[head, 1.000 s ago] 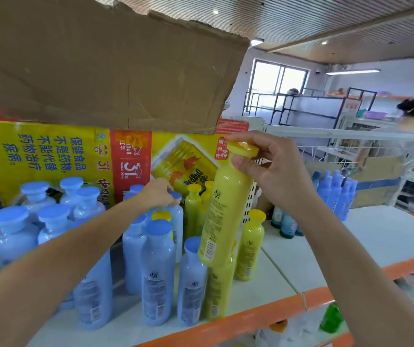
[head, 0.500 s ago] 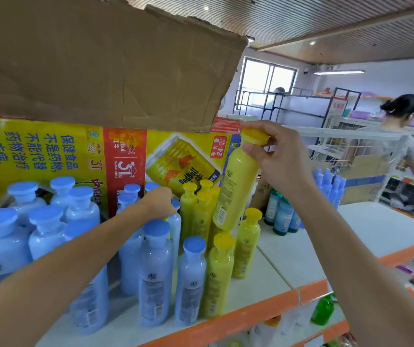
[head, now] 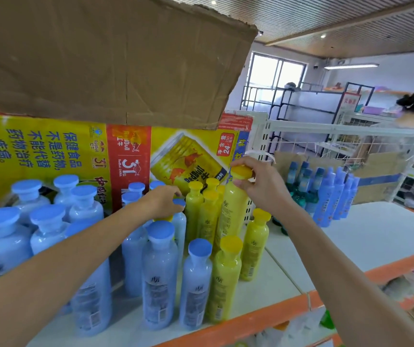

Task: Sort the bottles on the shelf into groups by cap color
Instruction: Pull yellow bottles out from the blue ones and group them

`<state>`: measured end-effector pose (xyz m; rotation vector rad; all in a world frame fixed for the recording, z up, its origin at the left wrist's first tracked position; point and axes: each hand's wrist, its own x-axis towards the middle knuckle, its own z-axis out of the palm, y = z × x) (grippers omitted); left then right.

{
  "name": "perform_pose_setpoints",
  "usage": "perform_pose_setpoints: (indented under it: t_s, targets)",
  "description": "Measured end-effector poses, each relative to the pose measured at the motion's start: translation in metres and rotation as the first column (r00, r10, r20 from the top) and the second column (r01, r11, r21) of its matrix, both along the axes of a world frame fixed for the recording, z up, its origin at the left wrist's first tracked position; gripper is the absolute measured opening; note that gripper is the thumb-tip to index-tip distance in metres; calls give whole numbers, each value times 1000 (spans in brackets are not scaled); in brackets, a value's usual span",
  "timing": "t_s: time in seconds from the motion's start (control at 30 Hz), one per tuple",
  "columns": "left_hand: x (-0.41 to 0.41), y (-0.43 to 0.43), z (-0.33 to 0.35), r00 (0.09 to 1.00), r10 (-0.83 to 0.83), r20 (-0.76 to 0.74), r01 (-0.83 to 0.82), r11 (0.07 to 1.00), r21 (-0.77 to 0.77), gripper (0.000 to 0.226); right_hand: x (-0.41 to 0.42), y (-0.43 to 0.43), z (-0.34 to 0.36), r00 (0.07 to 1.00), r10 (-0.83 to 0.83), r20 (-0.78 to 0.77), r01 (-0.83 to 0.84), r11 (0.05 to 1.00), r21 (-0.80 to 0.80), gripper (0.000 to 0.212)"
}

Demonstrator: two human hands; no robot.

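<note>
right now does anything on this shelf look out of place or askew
The yellow bottle in the right hand leans, pinched by its cap, while its neighbours stand upright. Under the left hand a yellow cap peeks out among blue-capped bottles, so it sits in the wrong group.

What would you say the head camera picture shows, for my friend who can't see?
The right hand pinches a yellow-capped bottle by its cap, beside other yellow bottles on a white shelf. The left hand sits among blue-capped bottles on the left, under a torn cardboard flap.
</note>
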<state>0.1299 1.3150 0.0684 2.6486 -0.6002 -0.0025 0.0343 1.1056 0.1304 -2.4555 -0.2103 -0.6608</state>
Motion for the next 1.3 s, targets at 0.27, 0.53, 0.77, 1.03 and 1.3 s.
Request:
perform_pose_setpoints:
  t_s: [0.27, 0.53, 0.77, 1.03, 1.3]
  targets:
    - [-1, 2, 1, 1000, -11, 12, 11, 1000, -3, 37, 30, -6, -50, 962, 19, -271, -63, 986, -152, 38]
    - [-3, 2, 4, 1000, -22, 19, 22, 1000, 0, 36, 41, -6, -67, 948, -68, -311, -60, 921, -385, 42]
    - [-2, 4, 1, 1000, -16, 4, 16, 1000, 26, 19, 38, -4, -62, 966, -112, -232, -31, 844, -536, 46]
    - [-15, 8, 10, 997, -41, -65, 33, 991, -132, 55, 31, -16, -59, 954, -77, -290, -69, 884, -463, 49]
    - [-41, 34, 21, 993, -14, 116, 59, 919, -390, 33, 6, -6, -46, 996, 66, -56, -72, 991, -117, 27]
